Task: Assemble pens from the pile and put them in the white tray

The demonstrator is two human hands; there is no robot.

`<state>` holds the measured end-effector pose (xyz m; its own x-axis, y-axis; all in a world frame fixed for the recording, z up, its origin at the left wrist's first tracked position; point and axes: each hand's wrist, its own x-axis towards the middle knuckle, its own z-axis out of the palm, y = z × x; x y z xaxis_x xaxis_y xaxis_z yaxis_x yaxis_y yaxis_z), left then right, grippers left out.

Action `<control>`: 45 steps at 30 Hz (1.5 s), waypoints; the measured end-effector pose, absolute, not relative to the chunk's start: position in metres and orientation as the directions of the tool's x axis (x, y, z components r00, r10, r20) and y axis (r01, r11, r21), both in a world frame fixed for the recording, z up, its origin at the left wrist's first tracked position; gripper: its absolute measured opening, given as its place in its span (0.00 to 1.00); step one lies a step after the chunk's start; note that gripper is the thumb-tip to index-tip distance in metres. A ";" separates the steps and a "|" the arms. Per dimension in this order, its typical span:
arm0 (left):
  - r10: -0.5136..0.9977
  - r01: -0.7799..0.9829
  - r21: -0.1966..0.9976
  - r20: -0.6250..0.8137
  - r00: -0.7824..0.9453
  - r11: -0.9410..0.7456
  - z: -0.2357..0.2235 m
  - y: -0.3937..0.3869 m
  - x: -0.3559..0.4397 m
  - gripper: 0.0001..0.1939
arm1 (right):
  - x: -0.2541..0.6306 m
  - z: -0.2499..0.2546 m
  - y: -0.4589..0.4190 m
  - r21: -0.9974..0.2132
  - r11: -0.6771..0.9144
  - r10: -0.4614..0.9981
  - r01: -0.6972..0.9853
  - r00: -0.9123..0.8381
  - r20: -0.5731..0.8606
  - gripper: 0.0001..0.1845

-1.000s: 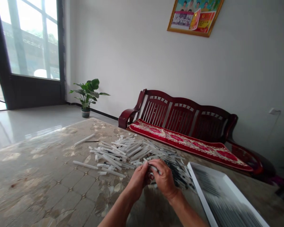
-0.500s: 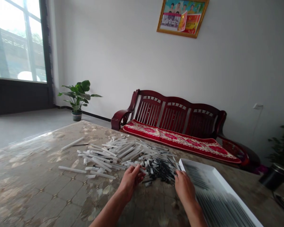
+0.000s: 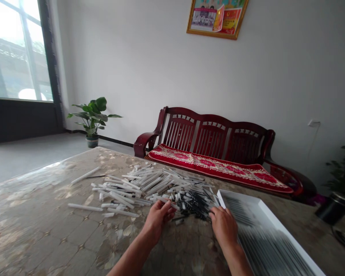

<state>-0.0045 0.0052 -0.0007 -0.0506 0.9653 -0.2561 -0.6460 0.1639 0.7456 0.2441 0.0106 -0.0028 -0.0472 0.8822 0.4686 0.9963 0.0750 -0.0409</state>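
My left hand (image 3: 159,216) is closed around a whitish pen barrel (image 3: 164,200), which points up and left from the fingers. At the right edge of a heap of black pen caps (image 3: 194,203), my right hand (image 3: 224,224) has its fingers drawn together. What they pinch, if anything, is too small and hidden to make out. Behind and left of the hands spreads a pile of white pen barrels (image 3: 153,182). A white box (image 3: 276,220) beside my right hand holds many thin, dark-grey refills (image 3: 276,251) in rows.
On the patterned tablecloth (image 3: 46,214), a single barrel (image 3: 84,207) and another barrel (image 3: 85,175) lie apart at the left. A dark cylindrical container (image 3: 335,209) stands at the far right. Beyond the table is a wooden bench (image 3: 209,138) with a red cover.
The view has tilted slightly. My left hand keeps the pen barrel in nearly the same place. My right hand has shifted a little at the edge of the caps.
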 end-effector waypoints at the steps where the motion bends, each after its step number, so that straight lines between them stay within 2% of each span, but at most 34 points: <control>1: 0.965 -0.653 0.740 -0.256 -0.054 0.160 0.000 0.005 -0.004 0.10 | 0.244 -0.003 0.011 -0.059 0.089 0.871 0.994 -0.049 0.489 0.08; 3: 0.963 -0.680 0.717 -0.261 -0.061 0.152 0.001 0.004 -0.003 0.10 | 0.243 -0.004 0.012 -0.115 0.121 0.845 0.986 -0.042 0.534 0.08; 5: 0.959 -0.715 0.684 -0.276 -0.069 0.145 0.001 0.004 -0.002 0.10 | 0.237 -0.005 0.013 -0.221 0.187 0.820 0.957 -0.028 0.572 0.09; 8: 0.950 -0.763 0.631 -0.302 -0.078 0.138 0.003 0.005 -0.001 0.09 | 0.221 -0.004 0.010 -0.398 0.351 0.803 0.848 -0.054 0.593 0.12; 11: 0.939 -0.796 0.592 -0.329 -0.096 0.125 0.005 0.005 -0.002 0.07 | 0.203 -0.001 0.003 -0.485 0.479 0.792 0.732 -0.122 0.598 0.12; 21: 0.934 -0.819 0.560 -0.346 -0.092 0.127 0.010 0.002 -0.005 0.07 | 0.189 0.003 -0.006 -0.477 0.532 0.771 0.700 -0.168 0.614 0.10; 26: 0.940 -0.776 0.619 -0.323 -0.113 0.120 0.007 0.001 -0.002 0.08 | 0.189 0.002 -0.007 -0.434 0.549 0.752 0.715 -0.194 0.630 0.11; 30: 0.968 -0.708 0.701 -0.225 -0.108 0.083 0.004 -0.002 0.001 0.14 | 0.186 0.000 -0.008 -0.388 0.559 0.730 0.733 -0.211 0.650 0.11; 34: 0.977 -0.661 0.738 -0.210 -0.036 0.134 0.004 -0.006 0.005 0.16 | 0.178 0.000 -0.011 -0.422 0.571 0.733 0.704 -0.206 0.648 0.10; 36: 0.970 -0.685 0.709 -0.241 -0.012 0.168 0.006 -0.006 0.005 0.14 | 0.174 0.001 -0.012 -0.512 0.581 0.752 0.633 -0.176 0.635 0.09; 40: 0.955 -0.808 0.579 -0.286 -0.078 0.108 0.014 0.000 -0.005 0.05 | 0.174 -0.001 -0.009 -0.729 0.498 0.819 0.469 0.022 0.574 0.19; 42: 0.944 -0.855 0.513 -0.315 -0.103 0.078 0.017 0.004 -0.012 0.04 | 0.178 -0.006 -0.004 -0.734 0.460 0.828 0.500 0.056 0.557 0.17; 45: 0.933 -0.888 0.455 -0.342 -0.107 0.065 0.018 0.007 -0.017 0.04 | 0.181 -0.016 0.003 -0.622 0.422 0.843 0.660 -0.033 0.537 0.12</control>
<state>-0.0166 0.0067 0.0180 -0.1071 0.9334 -0.3424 -0.8882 0.0649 0.4548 0.1809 0.0032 -0.0159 -0.0325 0.8430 0.5369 0.6600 0.4215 -0.6218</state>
